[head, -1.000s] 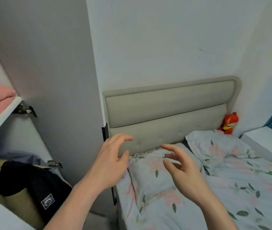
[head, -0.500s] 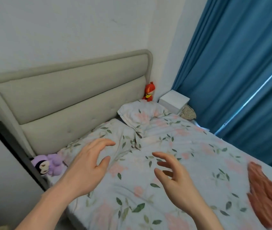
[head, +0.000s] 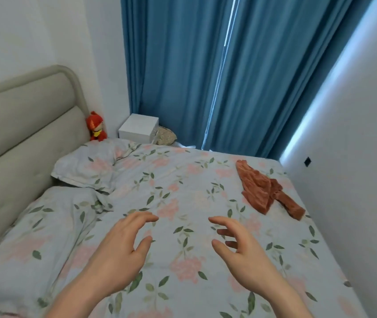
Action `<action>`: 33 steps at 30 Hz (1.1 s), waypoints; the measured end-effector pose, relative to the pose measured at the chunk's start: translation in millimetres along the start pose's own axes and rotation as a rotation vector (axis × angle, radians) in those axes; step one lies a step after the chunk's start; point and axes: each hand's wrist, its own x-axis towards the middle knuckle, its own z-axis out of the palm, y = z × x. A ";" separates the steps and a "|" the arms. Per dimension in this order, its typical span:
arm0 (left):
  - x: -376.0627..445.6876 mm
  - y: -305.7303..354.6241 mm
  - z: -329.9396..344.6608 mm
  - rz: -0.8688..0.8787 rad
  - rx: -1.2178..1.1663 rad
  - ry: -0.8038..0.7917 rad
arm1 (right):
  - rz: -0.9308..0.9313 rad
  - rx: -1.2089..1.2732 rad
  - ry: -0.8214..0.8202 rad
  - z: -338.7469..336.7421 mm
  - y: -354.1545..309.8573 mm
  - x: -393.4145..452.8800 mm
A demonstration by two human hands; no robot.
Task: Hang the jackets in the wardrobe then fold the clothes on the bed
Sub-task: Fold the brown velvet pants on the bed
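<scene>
Nearest the camera, the left hand (head: 116, 255) and the right hand (head: 243, 251) are hovering side by side above the near part of the bed (head: 182, 294), palms facing down and inward; the fingers (head: 145, 218) of both are spreading in a loose, half-open curl and are holding nothing; neither hand is touching the floral cover. Both forearms are reaching forward from the lower edge of the view, a gap showing between the hands.

Farther off, toward the far right of the bed and well apart from either hand, the rust-orange garment (head: 265, 191) is lying crumpled, one long part trailing toward the right wall. In my judgement it is light, soft and limp, and is not going to hold any shape when lifted; taking hold at two spread points along an edge or seam is looking the sound approach, so that it is hanging flat for folding. No jackets are showing in this view.

Farthest, a pillow (head: 86, 166) is resting by the headboard (head: 22, 125); blue curtains (head: 205, 76) are hanging beyond.
</scene>
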 end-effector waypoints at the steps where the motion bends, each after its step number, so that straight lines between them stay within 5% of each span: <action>1: 5.6 18.1 13.7 0.029 0.005 -0.015 | 0.015 0.005 0.025 -17.7 13.7 -9.5; 15: 30.2 241.4 244.8 0.210 0.054 -0.288 | 0.177 0.063 0.240 -241.5 222.9 -139.6; 33: 49.2 366.6 436.9 0.480 0.125 -0.721 | 0.538 0.137 0.620 -326.1 352.7 -316.6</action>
